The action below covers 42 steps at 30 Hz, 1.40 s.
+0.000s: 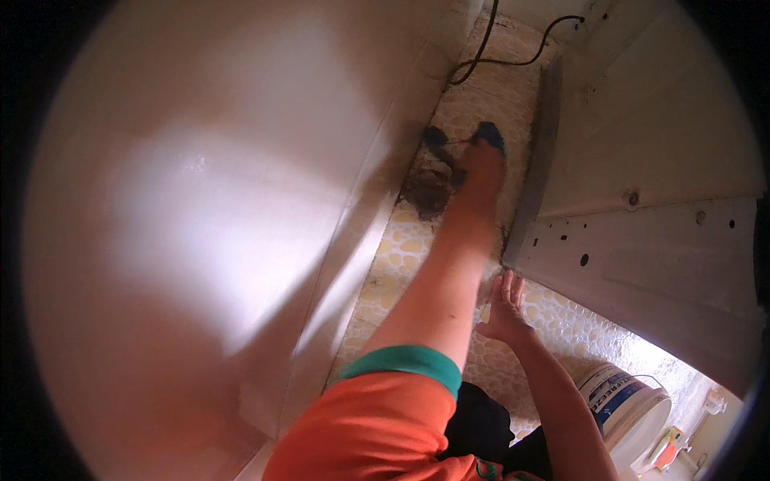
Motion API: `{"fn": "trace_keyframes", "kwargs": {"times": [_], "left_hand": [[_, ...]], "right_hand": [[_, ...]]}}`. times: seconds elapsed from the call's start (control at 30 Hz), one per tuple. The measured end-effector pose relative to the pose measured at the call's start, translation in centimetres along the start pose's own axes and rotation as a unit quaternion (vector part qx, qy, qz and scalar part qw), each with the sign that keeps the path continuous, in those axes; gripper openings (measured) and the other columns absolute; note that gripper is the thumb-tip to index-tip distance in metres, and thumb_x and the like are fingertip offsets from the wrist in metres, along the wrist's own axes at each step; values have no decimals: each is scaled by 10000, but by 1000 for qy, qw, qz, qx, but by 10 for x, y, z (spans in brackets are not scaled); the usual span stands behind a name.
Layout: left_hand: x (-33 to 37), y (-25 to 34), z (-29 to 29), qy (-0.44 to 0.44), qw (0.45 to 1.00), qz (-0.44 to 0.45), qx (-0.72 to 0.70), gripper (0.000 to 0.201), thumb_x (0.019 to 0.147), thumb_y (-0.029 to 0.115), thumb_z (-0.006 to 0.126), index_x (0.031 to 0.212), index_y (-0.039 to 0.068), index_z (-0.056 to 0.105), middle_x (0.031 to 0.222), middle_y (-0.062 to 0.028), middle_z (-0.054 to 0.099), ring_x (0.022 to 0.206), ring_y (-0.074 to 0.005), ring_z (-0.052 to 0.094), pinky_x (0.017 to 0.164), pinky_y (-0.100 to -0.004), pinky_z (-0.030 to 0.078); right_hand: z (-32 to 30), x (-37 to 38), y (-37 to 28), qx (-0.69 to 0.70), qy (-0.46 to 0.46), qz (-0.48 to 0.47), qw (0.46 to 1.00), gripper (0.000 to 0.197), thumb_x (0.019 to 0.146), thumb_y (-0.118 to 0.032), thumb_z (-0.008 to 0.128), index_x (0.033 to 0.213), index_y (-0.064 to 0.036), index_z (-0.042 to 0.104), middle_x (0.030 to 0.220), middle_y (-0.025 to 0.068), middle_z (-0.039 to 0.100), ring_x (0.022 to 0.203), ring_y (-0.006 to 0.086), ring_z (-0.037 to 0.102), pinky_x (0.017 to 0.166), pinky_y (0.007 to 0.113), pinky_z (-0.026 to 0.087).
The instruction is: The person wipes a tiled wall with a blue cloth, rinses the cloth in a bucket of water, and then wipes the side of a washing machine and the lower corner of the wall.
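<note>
My left arm, in an orange sleeve with a green cuff, reaches far into the narrow gap between a pale wall and a white metal panel. At its end my left hand, blurred and dim, is closed on a dark blue cloth pressed to the patterned floor. A dark, dirty patch lies beside that hand. My right hand has its fingers stretched out, the tips at the lower corner of the metal panel. Nothing shows in it.
A black cable curls across the far end of the gap. The pale wall bounds the left side. At the lower right stands a white bucket with a blue-marked label, near an orange-and-white bottle and a small white container.
</note>
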State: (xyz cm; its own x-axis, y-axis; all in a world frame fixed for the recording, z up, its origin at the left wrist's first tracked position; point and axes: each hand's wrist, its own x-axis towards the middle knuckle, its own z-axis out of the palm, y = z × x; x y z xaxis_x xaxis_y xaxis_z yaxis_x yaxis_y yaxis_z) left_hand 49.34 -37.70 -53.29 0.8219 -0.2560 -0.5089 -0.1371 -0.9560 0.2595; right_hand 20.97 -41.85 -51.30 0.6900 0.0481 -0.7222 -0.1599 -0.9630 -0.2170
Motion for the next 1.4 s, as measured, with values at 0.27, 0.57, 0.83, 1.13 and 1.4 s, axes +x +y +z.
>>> {"fn": "trace_keyframes", "kwargs": {"times": [0.27, 0.57, 0.83, 1.13, 1.4], "left_hand": [[-86, -16, 53, 177, 979, 64, 75, 309, 771, 147, 570, 1034, -7, 519, 1077, -163, 418, 995, -325, 443, 746, -415, 483], [-259, -119, 96, 114, 992, -56, -21, 160, 728, 116, 511, 843, 11, 548, 983, -172, 450, 878, -319, 487, 663, -438, 453], [-237, -128, 39, 366, 884, -84, -279, 214, 788, 181, 515, 899, 8, 457, 806, -230, 526, 772, -401, 514, 636, -475, 405], [-156, -101, 33, 465, 764, -42, -446, 222, 835, 134, 456, 1029, 27, 467, 865, -248, 553, 826, -405, 524, 701, -426, 417], [-111, -131, -13, 324, 823, -14, -466, 511, 828, 423, 450, 1160, 38, 490, 1188, -185, 476, 1115, -253, 424, 942, -302, 294]], "right_hand": [[-11, -4, 2, 13, -6, -31, 999, 1048, 605, -321, 678, 1324, 48, 10, 1372, 266, -81, 1246, 482, -64, 1007, 480, 217], [-3, 2, 18, 6, 0, 9, 1000, 1055, 635, -421, 669, 1354, -43, -5, 1398, 193, -76, 1255, 458, -60, 1008, 499, 203], [-8, 3, 19, 32, -23, -16, 999, 1028, 637, -325, 665, 1341, -4, -11, 1388, 223, -101, 1264, 436, -88, 1015, 467, 190], [-22, -7, 10, 46, -46, 2, 998, 1037, 635, -283, 663, 1320, 43, -43, 1377, 256, -114, 1264, 427, -112, 1025, 455, 155], [-15, -5, 7, 50, -37, 5, 998, 1068, 630, -275, 664, 1317, 24, -97, 1378, 244, -132, 1263, 420, -129, 1026, 441, 158]]}}
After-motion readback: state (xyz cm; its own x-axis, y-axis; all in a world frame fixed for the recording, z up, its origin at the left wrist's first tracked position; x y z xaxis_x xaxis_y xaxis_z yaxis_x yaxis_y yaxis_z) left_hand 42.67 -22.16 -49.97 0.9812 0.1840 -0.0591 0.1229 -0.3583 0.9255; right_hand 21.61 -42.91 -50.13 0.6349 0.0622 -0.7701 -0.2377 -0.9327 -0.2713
